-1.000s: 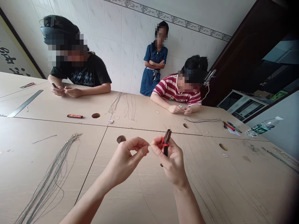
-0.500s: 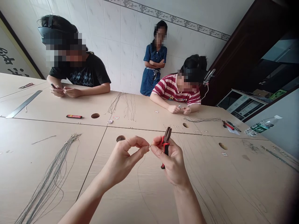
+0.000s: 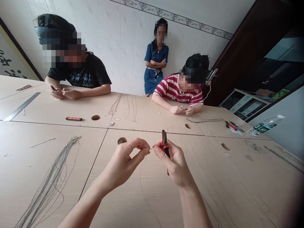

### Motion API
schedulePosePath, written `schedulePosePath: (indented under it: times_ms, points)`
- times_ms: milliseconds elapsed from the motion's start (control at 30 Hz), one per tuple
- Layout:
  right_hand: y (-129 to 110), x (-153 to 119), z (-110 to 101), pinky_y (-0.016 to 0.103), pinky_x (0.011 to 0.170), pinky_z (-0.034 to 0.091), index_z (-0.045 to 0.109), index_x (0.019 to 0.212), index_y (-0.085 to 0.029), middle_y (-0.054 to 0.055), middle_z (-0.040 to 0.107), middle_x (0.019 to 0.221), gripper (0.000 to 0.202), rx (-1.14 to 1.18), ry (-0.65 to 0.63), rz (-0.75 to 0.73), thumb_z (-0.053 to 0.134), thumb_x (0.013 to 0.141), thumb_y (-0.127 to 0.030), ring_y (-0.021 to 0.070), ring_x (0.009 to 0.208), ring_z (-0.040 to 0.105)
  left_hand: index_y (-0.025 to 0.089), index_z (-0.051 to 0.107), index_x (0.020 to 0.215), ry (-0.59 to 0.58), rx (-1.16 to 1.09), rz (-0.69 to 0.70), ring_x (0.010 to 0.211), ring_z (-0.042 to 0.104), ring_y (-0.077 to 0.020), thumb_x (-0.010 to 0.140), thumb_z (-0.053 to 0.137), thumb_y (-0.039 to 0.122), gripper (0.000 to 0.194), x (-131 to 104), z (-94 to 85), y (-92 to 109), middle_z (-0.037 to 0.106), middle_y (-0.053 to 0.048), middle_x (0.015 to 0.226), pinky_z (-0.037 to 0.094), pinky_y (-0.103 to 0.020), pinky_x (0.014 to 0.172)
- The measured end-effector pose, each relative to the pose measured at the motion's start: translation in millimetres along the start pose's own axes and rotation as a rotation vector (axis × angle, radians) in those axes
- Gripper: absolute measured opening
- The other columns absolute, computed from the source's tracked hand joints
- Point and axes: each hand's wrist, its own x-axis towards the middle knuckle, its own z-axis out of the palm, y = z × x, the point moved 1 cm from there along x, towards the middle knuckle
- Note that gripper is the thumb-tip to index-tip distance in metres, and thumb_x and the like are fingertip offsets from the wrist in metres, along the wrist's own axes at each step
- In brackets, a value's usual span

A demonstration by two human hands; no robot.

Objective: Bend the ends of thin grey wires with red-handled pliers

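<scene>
My left hand (image 3: 129, 158) is closed in a pinch on a thin cord (image 3: 140, 177), which hangs from the fingertips and curves down toward the table's near edge. Red-and-black pliers (image 3: 165, 148) rest in my right hand (image 3: 174, 161), their dark jaws pointing up. The thumb and forefinger of that hand are pinched close to the left fingertips, with a tiny piece between the two hands too small to make out. To the left lies a bundle of grey cords (image 3: 57, 167) with small metal ends.
Two people sit across the table (image 3: 114, 196); a third stands by the wall. A steel ruler (image 3: 22, 106), a red marker (image 3: 73, 118), other pliers (image 3: 231, 125), a bottle (image 3: 264, 125) and more cords (image 3: 206, 120) lie about. Round holes pierce the tabletop.
My fingertips have moved slightly apart. The pliers in my right hand have turned, their jaws shifting a little left and more upright. The whole view has shifted slightly.
</scene>
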Motion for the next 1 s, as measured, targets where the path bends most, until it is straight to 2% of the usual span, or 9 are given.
schedulePosePath:
  times_ms: [233, 367, 533, 700, 900, 1000]
  points:
    - [-0.3, -0.7, 1.6, 0.027, 0.059, 0.034, 0.057, 0.078, -0.020, -0.002, 0.045, 0.070, 0.025, -0.014, -0.060, -0.011, 0.058, 0.092, -0.041, 0.0131, 0.064, 0.039, 0.022, 0.057, 0.086, -0.029, 0.051, 0.051, 0.071, 0.053, -0.0116, 0.096, 0.048, 0.025, 0.014, 0.8, 2.6, -2.3, 0.064, 0.001, 0.082, 0.034, -0.019, 0.047]
    - [1.1, -1.4, 3.5, 0.027, 0.058, 0.035, 0.056, 0.079, -0.021, -0.001, 0.046, 0.070, 0.025, -0.058, -0.038, -0.040, 0.056, 0.093, -0.041, 0.0131, 0.062, 0.039, 0.022, 0.054, 0.085, -0.032, 0.063, 0.054, 0.066, 0.047, -0.0114, 0.096, 0.046, 0.023, 0.013, 0.3, 3.3, -2.8, 0.060, 0.001, 0.078, 0.031, -0.019, 0.044]
    - [2.5, -1.5, 3.6, 0.027, 0.063, 0.038, 0.056, 0.080, -0.021, -0.001, 0.049, 0.072, 0.021, -0.111, 0.027, -0.101, 0.057, 0.093, -0.038, 0.0136, 0.066, 0.043, 0.022, 0.050, 0.081, -0.006, 0.088, 0.048, 0.069, 0.051, -0.0120, 0.095, 0.043, 0.021, 0.016, -0.3, 0.8, -2.3, 0.059, 0.002, 0.077, 0.039, -0.021, 0.055]
    - [3.9, -1.4, 1.9, 0.027, 0.057, 0.036, 0.059, 0.083, -0.021, -0.001, 0.050, 0.071, 0.023, -0.107, 0.026, -0.064, 0.058, 0.092, -0.042, 0.0135, 0.062, 0.042, 0.022, 0.050, 0.082, -0.025, 0.114, 0.056, 0.072, 0.051, -0.0122, 0.096, 0.042, 0.022, 0.017, -0.2, 0.1, -2.8, 0.059, 0.002, 0.078, 0.040, -0.022, 0.060]
    - [2.2, -2.0, 2.8, 0.026, 0.054, 0.035, 0.055, 0.079, -0.021, -0.002, 0.046, 0.068, 0.025, -0.104, -0.013, -0.060, 0.056, 0.093, -0.042, 0.0126, 0.059, 0.039, 0.023, 0.048, 0.084, -0.062, 0.084, 0.049, 0.067, 0.046, -0.0117, 0.098, 0.040, 0.023, 0.015, -0.4, 1.6, -3.9, 0.057, 0.002, 0.079, 0.033, -0.023, 0.051]
    - [1.9, -2.3, 3.8, 0.027, 0.057, 0.036, 0.053, 0.080, -0.021, -0.002, 0.046, 0.070, 0.024, -0.125, -0.023, -0.080, 0.054, 0.095, -0.040, 0.0128, 0.062, 0.040, 0.023, 0.048, 0.085, -0.065, 0.073, 0.053, 0.067, 0.047, -0.0120, 0.098, 0.040, 0.023, 0.015, -1.0, 0.8, -3.6, 0.057, 0.002, 0.079, 0.035, -0.023, 0.054]
